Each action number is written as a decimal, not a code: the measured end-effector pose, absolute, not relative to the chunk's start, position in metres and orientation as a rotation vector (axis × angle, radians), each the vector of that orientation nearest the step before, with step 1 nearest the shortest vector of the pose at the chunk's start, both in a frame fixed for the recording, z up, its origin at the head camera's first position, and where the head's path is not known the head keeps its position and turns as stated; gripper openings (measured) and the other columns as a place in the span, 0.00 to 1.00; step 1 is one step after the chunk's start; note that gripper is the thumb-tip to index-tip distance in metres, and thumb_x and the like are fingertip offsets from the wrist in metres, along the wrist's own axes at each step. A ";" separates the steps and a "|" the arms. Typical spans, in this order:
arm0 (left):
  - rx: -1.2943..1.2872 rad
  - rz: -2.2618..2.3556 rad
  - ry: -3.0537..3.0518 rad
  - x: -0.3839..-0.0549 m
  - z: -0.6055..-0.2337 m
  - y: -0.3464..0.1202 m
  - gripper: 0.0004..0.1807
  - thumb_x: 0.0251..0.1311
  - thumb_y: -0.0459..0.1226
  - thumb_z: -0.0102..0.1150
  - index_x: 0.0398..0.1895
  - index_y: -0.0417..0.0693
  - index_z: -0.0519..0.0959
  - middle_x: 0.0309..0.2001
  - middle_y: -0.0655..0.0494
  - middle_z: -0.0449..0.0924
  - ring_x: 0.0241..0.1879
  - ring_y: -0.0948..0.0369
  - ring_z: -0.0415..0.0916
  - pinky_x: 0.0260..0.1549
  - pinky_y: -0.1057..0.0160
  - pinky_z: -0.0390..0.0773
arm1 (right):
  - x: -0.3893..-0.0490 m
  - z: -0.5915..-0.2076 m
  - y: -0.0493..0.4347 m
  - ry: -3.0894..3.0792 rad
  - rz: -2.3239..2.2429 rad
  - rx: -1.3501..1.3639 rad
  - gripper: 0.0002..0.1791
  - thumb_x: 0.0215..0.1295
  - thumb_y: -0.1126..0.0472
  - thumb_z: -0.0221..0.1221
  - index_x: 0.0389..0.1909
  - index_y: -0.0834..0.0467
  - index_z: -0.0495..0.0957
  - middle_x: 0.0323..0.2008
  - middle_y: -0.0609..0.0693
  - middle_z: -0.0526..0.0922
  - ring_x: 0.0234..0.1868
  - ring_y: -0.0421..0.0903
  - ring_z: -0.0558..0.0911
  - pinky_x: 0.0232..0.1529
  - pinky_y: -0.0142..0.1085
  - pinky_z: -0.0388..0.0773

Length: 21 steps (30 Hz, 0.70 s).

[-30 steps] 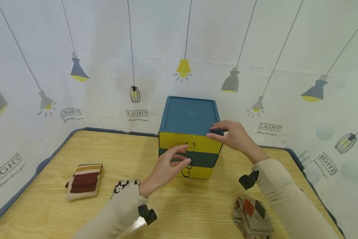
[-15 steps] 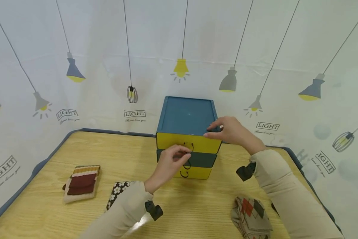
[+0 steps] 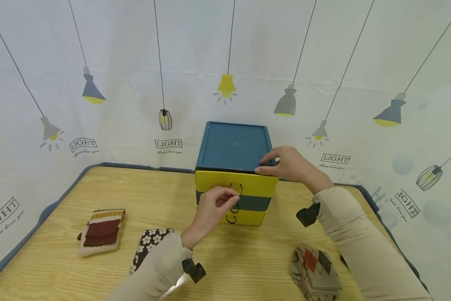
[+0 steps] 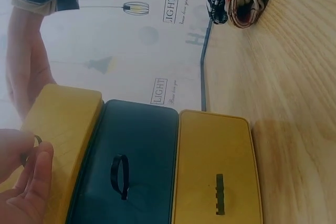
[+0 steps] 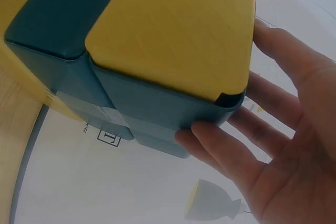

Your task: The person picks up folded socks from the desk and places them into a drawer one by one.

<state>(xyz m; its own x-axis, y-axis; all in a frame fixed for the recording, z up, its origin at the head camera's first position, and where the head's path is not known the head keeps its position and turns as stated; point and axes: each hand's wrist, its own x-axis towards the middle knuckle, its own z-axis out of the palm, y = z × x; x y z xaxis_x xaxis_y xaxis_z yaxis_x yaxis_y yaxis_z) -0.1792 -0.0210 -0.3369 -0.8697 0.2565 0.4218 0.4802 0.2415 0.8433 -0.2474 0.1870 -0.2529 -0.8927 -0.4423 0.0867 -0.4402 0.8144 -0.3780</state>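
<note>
A small desktop drawer cabinet (image 3: 236,146) with a blue top stands at the back of the table, its drawers stacked yellow, dark green, yellow. My left hand (image 3: 210,209) pinches the black loop handle (image 4: 38,140) of the top yellow drawer (image 3: 215,180). That drawer's front sits slightly forward, with a dark gap under the blue top. At the cabinet's upper right front corner, my right hand (image 3: 291,165) grips with thumb and fingers spread over the top and side. The green drawer (image 4: 142,140) and the bottom yellow drawer (image 4: 207,140) are closed.
Folded striped socks (image 3: 103,232) lie on the left of the wooden table (image 3: 255,259). A folded black cloth with white flowers (image 3: 148,240) is partly hidden by my left sleeve. Folded argyle socks (image 3: 317,271) lie front right. A lamp-printed sheet (image 3: 135,83) hangs behind.
My left hand has closed its fingers on the top drawer's handle, and the drawer has come slightly forward. My right hand stays at the cabinet's corner.
</note>
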 end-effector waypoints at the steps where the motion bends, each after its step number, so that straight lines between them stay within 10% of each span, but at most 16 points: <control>1: -0.703 -1.680 -2.311 -0.178 -0.337 -0.022 0.07 0.56 0.30 0.55 0.35 0.34 0.78 0.32 0.46 0.77 0.31 0.54 0.76 0.32 0.63 0.77 | -0.248 -0.253 0.187 2.986 -0.621 -0.726 0.19 0.55 0.53 0.60 0.43 0.61 0.80 0.45 0.58 0.77 0.46 0.54 0.74 0.39 0.44 0.75; 21: -0.986 -1.668 -2.194 -0.123 -0.371 -0.039 0.06 0.56 0.39 0.56 0.33 0.49 0.80 0.31 0.60 0.78 0.30 0.68 0.75 0.29 0.70 0.77 | -0.247 -0.253 0.188 2.983 -0.620 -0.753 0.18 0.55 0.53 0.60 0.42 0.61 0.80 0.44 0.57 0.78 0.45 0.53 0.74 0.41 0.44 0.74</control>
